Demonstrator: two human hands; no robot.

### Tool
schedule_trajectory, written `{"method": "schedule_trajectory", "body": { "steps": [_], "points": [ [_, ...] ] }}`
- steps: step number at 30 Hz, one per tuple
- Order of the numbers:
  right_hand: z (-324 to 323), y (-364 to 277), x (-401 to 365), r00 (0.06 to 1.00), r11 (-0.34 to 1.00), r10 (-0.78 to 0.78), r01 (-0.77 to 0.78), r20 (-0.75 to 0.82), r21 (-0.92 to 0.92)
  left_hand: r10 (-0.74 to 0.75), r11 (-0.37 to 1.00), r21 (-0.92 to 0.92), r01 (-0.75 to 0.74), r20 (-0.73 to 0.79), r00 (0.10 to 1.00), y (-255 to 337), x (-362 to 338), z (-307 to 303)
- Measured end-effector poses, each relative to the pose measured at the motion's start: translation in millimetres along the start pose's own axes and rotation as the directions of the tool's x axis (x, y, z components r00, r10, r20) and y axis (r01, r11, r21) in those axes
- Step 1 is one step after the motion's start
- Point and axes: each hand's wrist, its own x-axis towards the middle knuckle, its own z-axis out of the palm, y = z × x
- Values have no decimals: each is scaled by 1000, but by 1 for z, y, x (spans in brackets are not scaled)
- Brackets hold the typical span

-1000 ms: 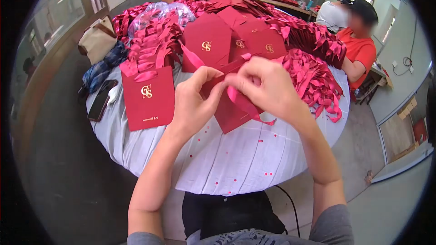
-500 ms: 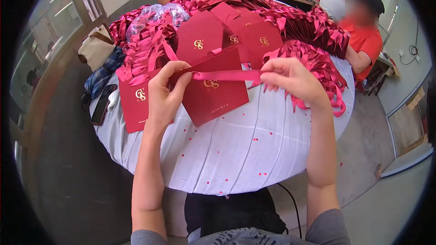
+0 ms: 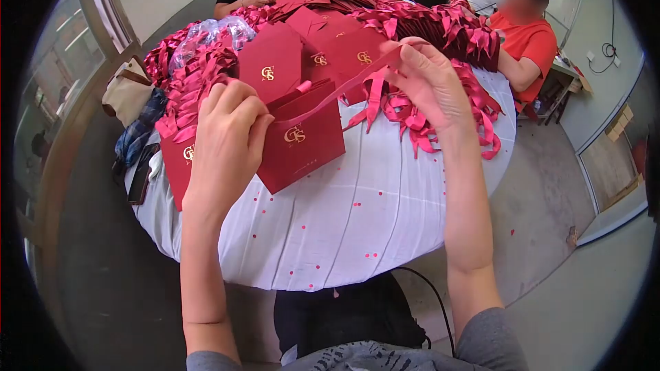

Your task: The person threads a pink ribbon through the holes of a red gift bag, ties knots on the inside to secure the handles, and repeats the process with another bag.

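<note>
While the two bare hands are well apart over the near half of the table (image 3: pixel 330 240), a pink-red ribbon (image 3: pixel 347 87) runs between them, its long axis slanting from the near left up to the far right, with a slight sag toward its left end. The left hand (image 3: pixel 230 127) is closed, thumb pressed against bent fingers at the upper left corner of a red bag (image 3: pixel 306 158), and the ribbon's left end comes out at the thumb tip; how much of the bag lies inside that grip is hidden. The right hand (image 3: pixel 434 86), higher and farther to the right, pinches the ribbon's other end between thumb and forefinger, while its remaining fingers curl loosely and hold nothing that shows. The bag is left of the scene's middle, just right of the left hand; its gold-lettered face points to the near side, its mouth points up and away, and its lower edge slants from near left to far right. The ribbon crosses this face just above the lettering. Partly behind the left hand, a second bag (image 3: pixel 174 172) lies on the left. Beyond the held bag are more red bags (image 3: pixel 270 55), and a heap of ribbons (image 3: pixel 412 120) spreads below the right hand. Small red dots speckle the pale cloth nearest the person.
</note>
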Motion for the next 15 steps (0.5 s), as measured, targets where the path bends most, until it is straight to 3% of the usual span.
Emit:
{"method": "schedule_trajectory", "body": {
  "steps": [1, 3, 7, 10, 13, 15],
  "points": [
    [8, 3, 0, 1000, 1000, 1, -1, 1, -2, -2, 1000, -2, 2, -2, 1000, 2, 2, 1],
    [29, 5, -2, 1000, 981, -14, 17, -18, 195, 10, 1000, -2, -10, 138, 990, 5, 9, 4],
    [26, 15, -5, 992, 983, -4, -18, 123, 182, -20, 995, -87, 42, 235, 972, 7, 21, 18],
    [34, 16, -7, 996, 996, 30, -36, 80, 78, -121, 961, -202, 188, 302, 946, 2, 27, 27],
    [42, 21, -9, 995, 996, 79, -77, 56, -34, -116, 927, -320, 197, 253, 961, -3, 23, 29],
    [44, 25, -11, 982, 983, 114, -90, 147, -159, -136, 898, -375, 229, 258, 957, -7, 19, 30]
  ]
}}
